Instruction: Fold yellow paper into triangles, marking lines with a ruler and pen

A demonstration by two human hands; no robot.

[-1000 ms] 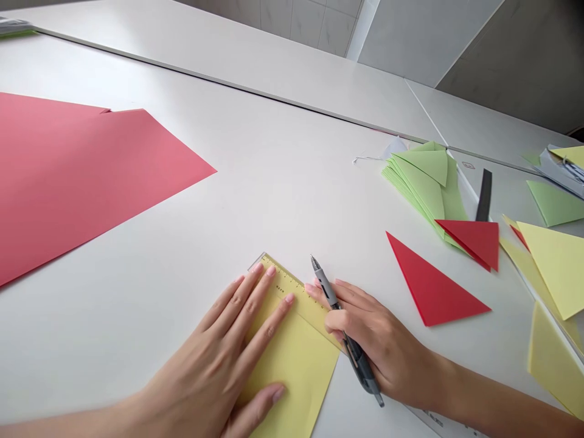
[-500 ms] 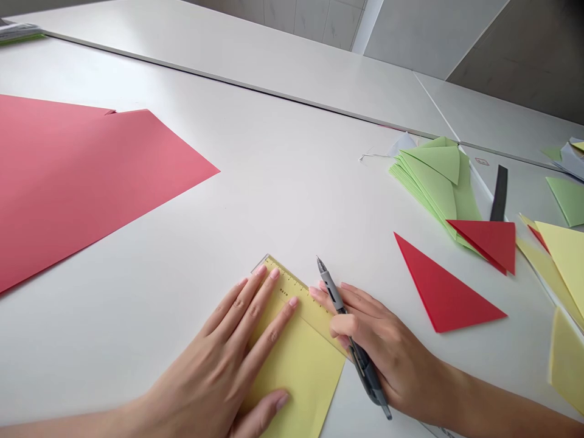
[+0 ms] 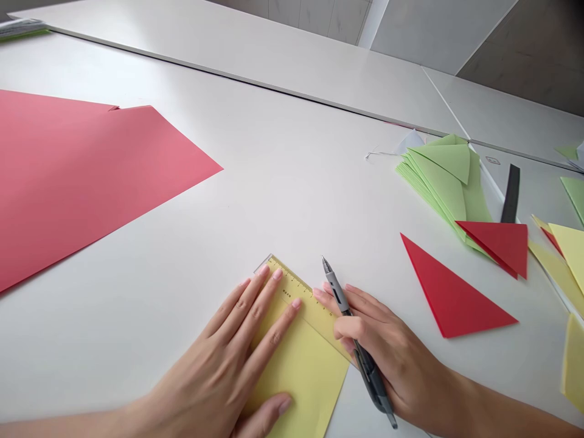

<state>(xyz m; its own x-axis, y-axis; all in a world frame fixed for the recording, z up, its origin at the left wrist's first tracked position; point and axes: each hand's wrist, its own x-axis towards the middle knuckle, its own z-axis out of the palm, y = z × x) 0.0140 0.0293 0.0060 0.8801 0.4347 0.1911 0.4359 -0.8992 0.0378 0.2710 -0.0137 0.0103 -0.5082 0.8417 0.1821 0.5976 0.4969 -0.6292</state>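
Alignment appears to be in hand: the left hand (image 3: 232, 347), fingers spread flat, rests on the transparent ruler (image 3: 314, 311) over yellow paper (image 3: 310, 371) on the tabletop (image 3: 274, 201). The right hand (image 3: 395, 347) grips a pen (image 3: 367, 368) in closed fingers. Marking would require bringing its tip to the ruler's edge.

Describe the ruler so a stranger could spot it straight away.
On the white table, find the yellow sheet under the left hand. Along its far edge lies the ruler, left fingertips resting on it, the right hand with a pen near its other end. Unlike the plain paper around it, it is see-through, with fine black graduations along one edge.
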